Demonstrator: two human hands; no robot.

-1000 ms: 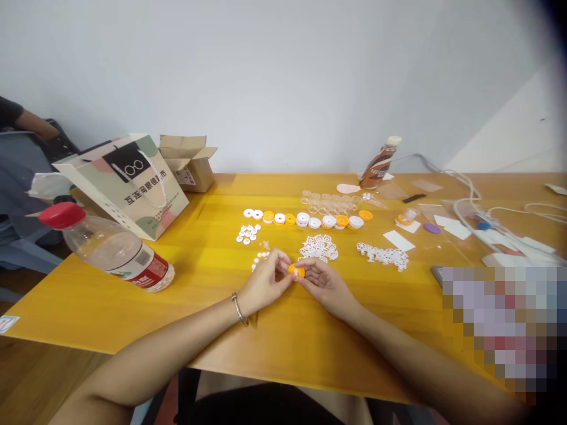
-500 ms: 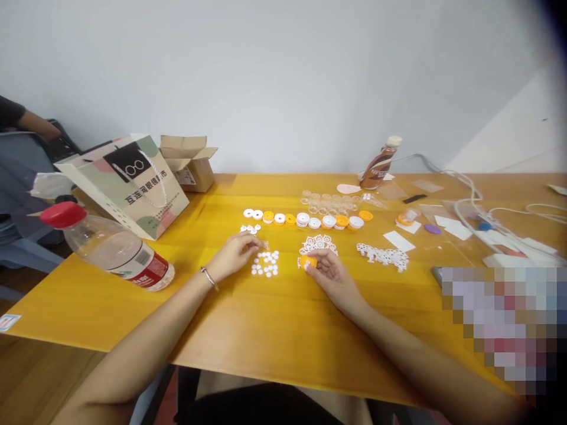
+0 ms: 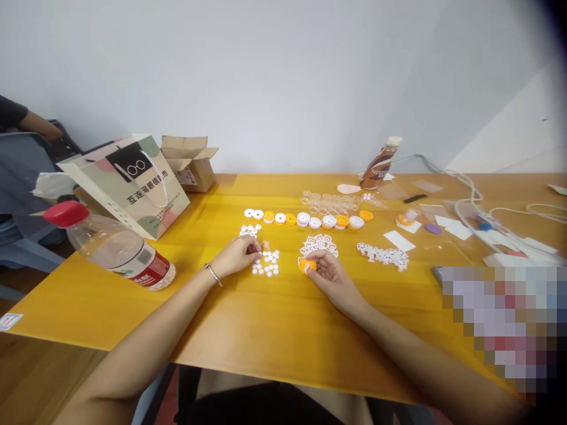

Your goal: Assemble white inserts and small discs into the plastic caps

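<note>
My right hand grips an orange plastic disc with a small white piece at its middle, in front of a pile of white spoked wheel-like parts. On the left, my left hand has its fingertips drawn together at the edge of several small white round caps. Whatever lies between those fingertips is too small to make out. Just behind that hand are a few white pieces, and some tiny copper-coloured bits lie close to its fingers.
A row of white and orange discs runs behind my hands, with clear round shells beyond. More spoked parts lie right. A large red-capped bottle, paper bag and carton stand left; a drink bottle and cables right.
My left hand has moved slightly toward me, from the copper-coloured bits to the white caps. My right hand still holds the orange disc, now turned a little more face-up.
</note>
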